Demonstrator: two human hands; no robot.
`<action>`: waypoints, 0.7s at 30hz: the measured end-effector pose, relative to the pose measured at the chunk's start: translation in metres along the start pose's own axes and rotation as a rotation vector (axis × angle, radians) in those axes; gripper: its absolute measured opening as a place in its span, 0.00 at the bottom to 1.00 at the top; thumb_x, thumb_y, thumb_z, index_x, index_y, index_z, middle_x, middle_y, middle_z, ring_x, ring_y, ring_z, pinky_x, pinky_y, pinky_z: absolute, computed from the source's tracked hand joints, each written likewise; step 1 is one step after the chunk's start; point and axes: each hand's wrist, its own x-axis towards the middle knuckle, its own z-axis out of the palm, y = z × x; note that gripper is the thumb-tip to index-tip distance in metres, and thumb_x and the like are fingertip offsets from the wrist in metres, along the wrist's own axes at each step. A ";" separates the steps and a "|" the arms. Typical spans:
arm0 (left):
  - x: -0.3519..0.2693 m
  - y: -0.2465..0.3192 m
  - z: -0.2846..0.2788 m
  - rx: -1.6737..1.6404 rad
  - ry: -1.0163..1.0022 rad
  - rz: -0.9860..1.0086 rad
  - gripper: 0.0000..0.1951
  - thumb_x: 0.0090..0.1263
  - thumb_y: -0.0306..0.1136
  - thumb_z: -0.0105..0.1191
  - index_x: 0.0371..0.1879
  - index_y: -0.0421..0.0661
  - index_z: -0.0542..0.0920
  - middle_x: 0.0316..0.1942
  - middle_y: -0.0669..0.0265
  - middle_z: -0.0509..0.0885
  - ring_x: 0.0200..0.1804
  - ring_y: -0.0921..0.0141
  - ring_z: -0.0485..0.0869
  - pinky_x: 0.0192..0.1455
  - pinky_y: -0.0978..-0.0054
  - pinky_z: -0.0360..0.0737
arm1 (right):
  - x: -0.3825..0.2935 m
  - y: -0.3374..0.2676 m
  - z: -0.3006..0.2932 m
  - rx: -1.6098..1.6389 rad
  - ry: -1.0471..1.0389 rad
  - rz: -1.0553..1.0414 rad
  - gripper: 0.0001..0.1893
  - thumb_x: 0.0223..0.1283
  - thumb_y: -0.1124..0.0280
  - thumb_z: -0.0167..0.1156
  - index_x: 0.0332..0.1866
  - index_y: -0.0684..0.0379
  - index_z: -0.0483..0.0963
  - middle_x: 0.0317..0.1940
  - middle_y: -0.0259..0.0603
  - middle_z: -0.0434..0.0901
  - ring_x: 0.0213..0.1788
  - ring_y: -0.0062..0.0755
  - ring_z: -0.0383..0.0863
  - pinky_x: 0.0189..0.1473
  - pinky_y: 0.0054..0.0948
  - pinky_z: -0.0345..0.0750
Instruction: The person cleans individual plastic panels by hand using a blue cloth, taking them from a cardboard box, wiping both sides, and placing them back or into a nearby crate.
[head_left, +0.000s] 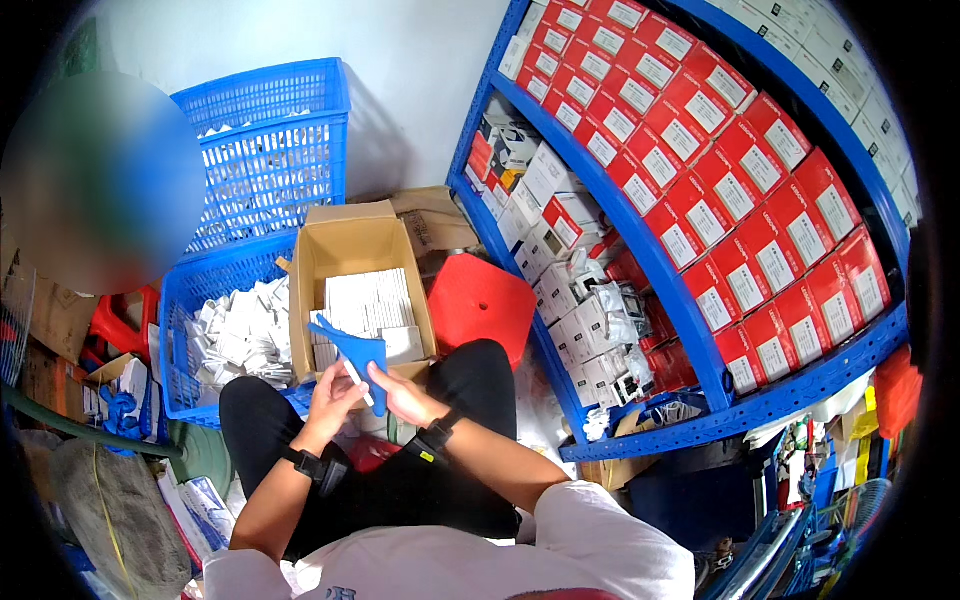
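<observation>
My left hand (335, 399) grips the lower part of a thin white rectangular piece (358, 382) between thumb and fingers. My right hand (401, 394) pinches a blue cloth (364, 354), which lies around or against the white piece; its loose corner points up and left. Both hands are close together between my knees. Just beyond them stands an open cardboard box (361, 213) with rows of upright thin white pieces (369, 294). Left of the box, a blue plastic crate (177, 337) holds a loose heap of similar white pieces (241, 330).
A taller blue crate (277, 120) stands against the wall. A red plastic stool (482, 304) is right of the box. On the right, a blue metal shelf (630, 196) carries red boxes (705, 217) and white boxes (581, 330). A blurred area covers the upper left.
</observation>
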 end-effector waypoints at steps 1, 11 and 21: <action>-0.001 0.002 -0.002 0.002 0.004 0.002 0.28 0.58 0.25 0.59 0.58 0.40 0.63 0.47 0.62 0.74 0.50 0.72 0.74 0.52 0.75 0.72 | -0.003 -0.003 0.005 -0.029 0.076 -0.043 0.27 0.67 0.50 0.41 0.57 0.65 0.62 0.48 0.39 0.71 0.50 0.24 0.71 0.54 0.23 0.68; 0.001 0.011 -0.004 -0.092 0.114 -0.057 0.24 0.59 0.25 0.58 0.54 0.37 0.68 0.45 0.64 0.76 0.47 0.73 0.76 0.51 0.76 0.72 | 0.002 0.011 -0.014 -0.108 0.048 -0.019 0.24 0.67 0.52 0.42 0.53 0.64 0.66 0.44 0.34 0.73 0.45 0.19 0.71 0.50 0.20 0.68; -0.002 -0.002 0.004 0.057 0.077 0.004 0.28 0.54 0.26 0.62 0.55 0.37 0.66 0.42 0.63 0.76 0.43 0.72 0.77 0.47 0.76 0.75 | 0.009 0.011 -0.015 -0.049 0.120 0.010 0.23 0.66 0.54 0.45 0.55 0.63 0.66 0.45 0.34 0.73 0.46 0.20 0.71 0.49 0.21 0.69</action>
